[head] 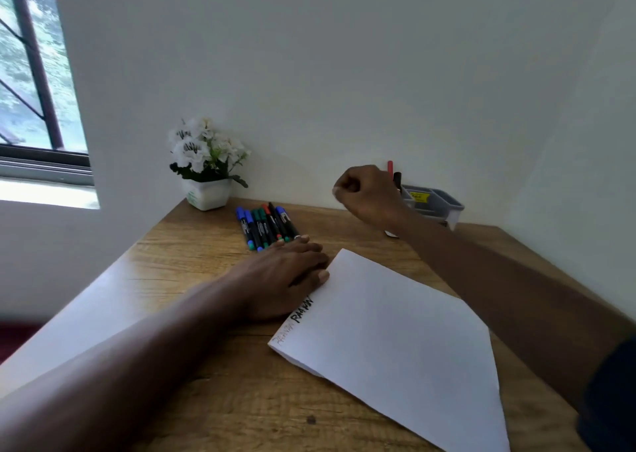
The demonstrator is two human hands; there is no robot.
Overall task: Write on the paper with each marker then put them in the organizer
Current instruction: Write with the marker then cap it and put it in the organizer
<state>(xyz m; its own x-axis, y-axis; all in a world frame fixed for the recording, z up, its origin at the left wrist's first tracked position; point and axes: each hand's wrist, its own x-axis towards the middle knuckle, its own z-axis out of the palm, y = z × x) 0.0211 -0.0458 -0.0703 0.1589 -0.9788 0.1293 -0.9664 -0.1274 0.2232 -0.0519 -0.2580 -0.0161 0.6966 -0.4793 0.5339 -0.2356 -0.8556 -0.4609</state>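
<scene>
- From your head camera, a grey plastic organizer (447, 204) with several open compartments stands at the table's far edge against the wall. It carries a yellow label.
- A red marker (390, 168) and a black marker (397, 178) stand upright in its left end.
- Your right hand (368, 193) hangs in front of them, fingers curled into a fist with nothing visible inside.
- Your left hand (289, 272) lies flat, palm down, fingers straight, its thumb on the paper's edge.
- The white paper (395, 331) lies at an angle on the wood-grain table (206, 400), with black handwriting and a fainter word along one edge.
- A row of loose markers (265, 226), capped blue, green, red and black, lies side by side just beyond your left fingertips.
- A white pot of white flowers (206, 176) sits in the corner.
- Your right hand hides the organizer's left part; the label's print is unreadable.
</scene>
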